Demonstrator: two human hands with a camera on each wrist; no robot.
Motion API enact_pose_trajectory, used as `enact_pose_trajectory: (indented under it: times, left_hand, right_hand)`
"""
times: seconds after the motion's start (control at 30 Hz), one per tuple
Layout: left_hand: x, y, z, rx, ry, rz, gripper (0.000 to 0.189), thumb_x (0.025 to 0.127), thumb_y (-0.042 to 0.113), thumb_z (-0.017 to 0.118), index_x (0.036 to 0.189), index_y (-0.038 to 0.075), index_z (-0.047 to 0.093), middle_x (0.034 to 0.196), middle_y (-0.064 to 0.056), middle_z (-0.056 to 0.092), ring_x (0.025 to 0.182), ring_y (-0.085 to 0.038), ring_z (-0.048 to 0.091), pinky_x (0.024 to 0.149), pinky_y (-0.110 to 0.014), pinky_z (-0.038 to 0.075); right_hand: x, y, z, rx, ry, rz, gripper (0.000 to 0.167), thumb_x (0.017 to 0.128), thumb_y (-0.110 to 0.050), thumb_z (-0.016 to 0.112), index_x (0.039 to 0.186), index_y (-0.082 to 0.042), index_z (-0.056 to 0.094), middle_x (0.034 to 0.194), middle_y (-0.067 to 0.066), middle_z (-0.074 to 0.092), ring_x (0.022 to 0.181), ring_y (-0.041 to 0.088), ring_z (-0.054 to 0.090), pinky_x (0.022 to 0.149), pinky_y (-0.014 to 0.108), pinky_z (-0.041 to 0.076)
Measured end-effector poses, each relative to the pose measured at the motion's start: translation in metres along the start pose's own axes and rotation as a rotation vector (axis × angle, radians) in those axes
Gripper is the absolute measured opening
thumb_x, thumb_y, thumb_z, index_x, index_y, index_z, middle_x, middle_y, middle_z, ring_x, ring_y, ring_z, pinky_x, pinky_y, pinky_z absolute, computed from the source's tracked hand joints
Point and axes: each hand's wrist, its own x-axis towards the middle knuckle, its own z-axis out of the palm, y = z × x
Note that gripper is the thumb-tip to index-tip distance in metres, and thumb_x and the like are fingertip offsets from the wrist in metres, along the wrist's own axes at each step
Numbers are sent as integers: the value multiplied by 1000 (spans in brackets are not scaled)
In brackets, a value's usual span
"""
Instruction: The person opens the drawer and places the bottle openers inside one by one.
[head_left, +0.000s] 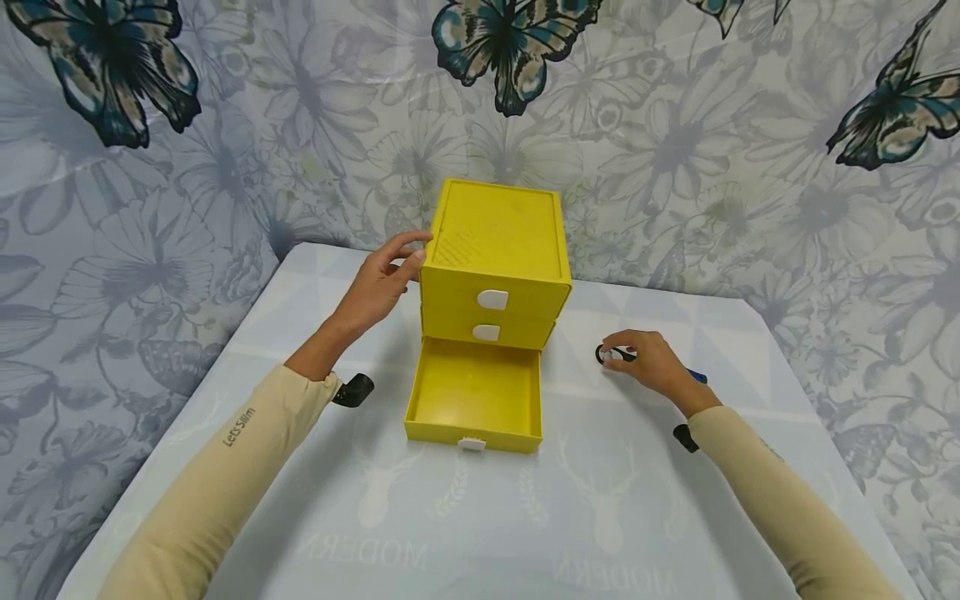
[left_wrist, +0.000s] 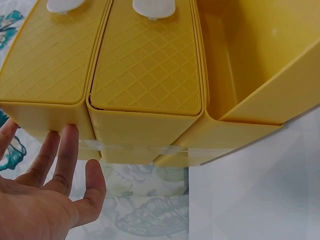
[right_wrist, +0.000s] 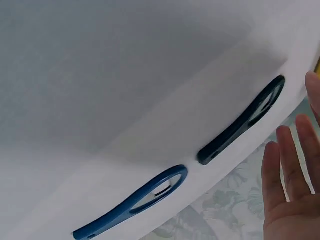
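A yellow chest of drawers (head_left: 495, 237) with white pulls stands on the table, its bottom drawer (head_left: 474, 392) pulled out with a bare floor. My left hand (head_left: 375, 287) is at the chest's left side; in the left wrist view its fingers (left_wrist: 68, 155) are spread, fingertips right at the yellow side wall. A black long-handled tool (right_wrist: 240, 122) with a glossy oval end lies on the table to the right. Over its oval end is my right hand (head_left: 647, 360), its fingers (right_wrist: 290, 155) extended and apart. A matching blue tool (right_wrist: 117, 212) lies beside it.
The white table (head_left: 480, 517) carries a faint printed pattern and lettering. Close behind the chest hangs floral cloth (head_left: 660, 183) with dark butterflies. The open drawer juts toward the front, between my two forearms.
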Motion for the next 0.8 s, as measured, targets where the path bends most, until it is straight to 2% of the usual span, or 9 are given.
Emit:
enact_pose_trajectory:
  times: [0.17,0.37,0.6,0.8]
  left_hand:
    - [1,-1,0,4,2,-13,46,106,45,44,151,31,43,143,-14,50,111,-32,58,91,-45,45]
    - [1,-1,1,16,1,-2,46,107,43,45,151,30,43,141,-14,51,109,-32,59,89,-43,45]
    - [1,0,1,10,0,-1,46,107,42,45,151,30,43,139,-15,51,110,-38,58,90,-43,44]
    - [1,0,0,21,5,-7,46,107,43,44,151,30,43,141,-15,51,108,-32,59,90,-43,45]
  right_hand:
    - [5,11,3,1,-44,-38,29,86,-11,80,113,-7,74,125,16,68,117,37,62,99,52,51]
    - [9,19,5,-3,-94,-53,24,88,-9,77,112,-10,74,130,14,66,123,37,59,103,54,48]
    - [11,23,5,1,-100,-125,24,90,-5,74,113,-9,74,130,15,65,122,38,59,103,56,46]
    - [11,24,5,-3,-114,-161,24,90,-5,74,113,-10,75,131,16,65,123,40,58,100,55,49]
